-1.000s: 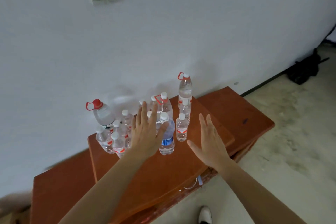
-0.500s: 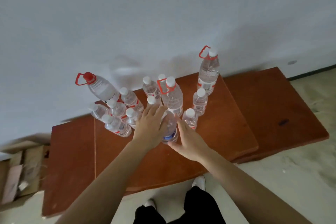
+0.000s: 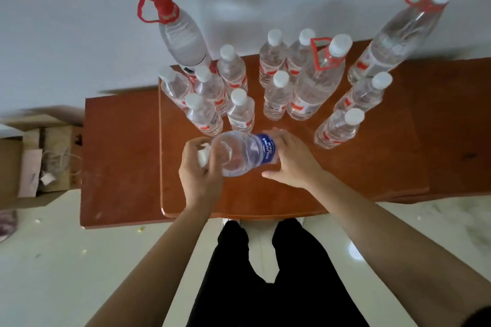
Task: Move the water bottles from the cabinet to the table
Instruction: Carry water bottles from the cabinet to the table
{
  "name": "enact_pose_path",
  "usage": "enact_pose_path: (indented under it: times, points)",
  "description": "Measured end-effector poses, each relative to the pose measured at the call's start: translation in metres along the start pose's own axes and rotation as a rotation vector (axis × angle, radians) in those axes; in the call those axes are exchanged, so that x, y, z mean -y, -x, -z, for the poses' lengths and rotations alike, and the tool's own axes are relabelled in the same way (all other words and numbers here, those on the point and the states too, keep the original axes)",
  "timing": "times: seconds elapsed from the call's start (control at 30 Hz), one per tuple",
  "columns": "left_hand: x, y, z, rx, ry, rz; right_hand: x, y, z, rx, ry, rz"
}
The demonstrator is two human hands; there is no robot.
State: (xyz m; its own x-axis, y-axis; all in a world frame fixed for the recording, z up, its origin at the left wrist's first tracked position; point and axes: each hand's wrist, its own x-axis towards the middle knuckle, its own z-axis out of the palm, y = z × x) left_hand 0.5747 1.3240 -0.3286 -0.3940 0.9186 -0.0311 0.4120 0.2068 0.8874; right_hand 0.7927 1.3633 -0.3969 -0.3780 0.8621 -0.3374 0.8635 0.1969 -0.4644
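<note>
A clear bottle with a blue label (image 3: 243, 155) is tipped on its side above the reddish-brown wooden top (image 3: 125, 151), held between both hands. My left hand (image 3: 198, 171) grips its white-capped neck end. My right hand (image 3: 292, 160) holds the labelled bottom end, fingers curled round it. Behind it stand several upright clear water bottles with white caps and red labels (image 3: 240, 111). Among them are three taller ones with red carry handles: one at the back left with a red cap (image 3: 180, 34), one in the middle (image 3: 318, 79), one at the far right (image 3: 398, 34).
A white wall rises right behind the bottles. Open cardboard boxes (image 3: 34, 156) sit on the floor to the left. My black trousers (image 3: 271, 273) and the pale tiled floor (image 3: 66, 260) fill the foreground below the wooden top's front edge.
Both hands closed in on the blue-labelled bottle, took hold of it and tipped it over from upright. The camera came nearer and looks more steeply down.
</note>
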Motion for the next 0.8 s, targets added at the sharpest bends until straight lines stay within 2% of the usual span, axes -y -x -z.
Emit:
enact_pose_path:
  times: [0.1,0.17,0.3,0.4,0.5,0.57,0.63,0.67,0.7,0.73,0.8]
  points:
    - [0.032,-0.009,0.018,-0.130,0.161,0.443,0.021,-0.032,-0.011,0.084,0.139,0.038]
    - [0.058,-0.014,0.028,-0.139,0.200,0.661,0.035,-0.047,-0.021,0.123,0.199,0.072]
    - [0.099,-0.017,0.038,-0.001,0.213,0.884,0.050,-0.056,-0.036,0.176,0.395,0.083]
    - [0.116,-0.012,0.038,0.133,0.148,0.951,0.057,-0.056,-0.050,0.258,0.490,0.071]
    - [0.124,-0.003,0.030,0.190,-0.208,0.823,0.058,-0.048,-0.056,0.243,0.506,0.047]
    - [0.123,-0.002,0.024,0.201,-0.473,0.550,0.056,-0.046,-0.058,0.234,0.506,0.032]
    - [0.123,-0.004,0.018,0.382,-0.641,0.147,0.055,-0.048,-0.057,0.259,0.530,0.031]
    - [0.124,-0.006,0.014,0.528,-0.708,-0.016,0.055,-0.049,-0.056,0.277,0.541,0.022]
    - [0.126,-0.009,0.011,0.663,-0.777,-0.106,0.056,-0.051,-0.055,0.296,0.548,0.003]
    - [0.127,-0.012,0.007,0.752,-0.847,-0.131,0.058,-0.053,-0.055,0.308,0.551,-0.027]
    - [0.130,-0.019,0.001,0.796,-0.947,-0.112,0.063,-0.053,-0.059,0.307,0.550,-0.117]
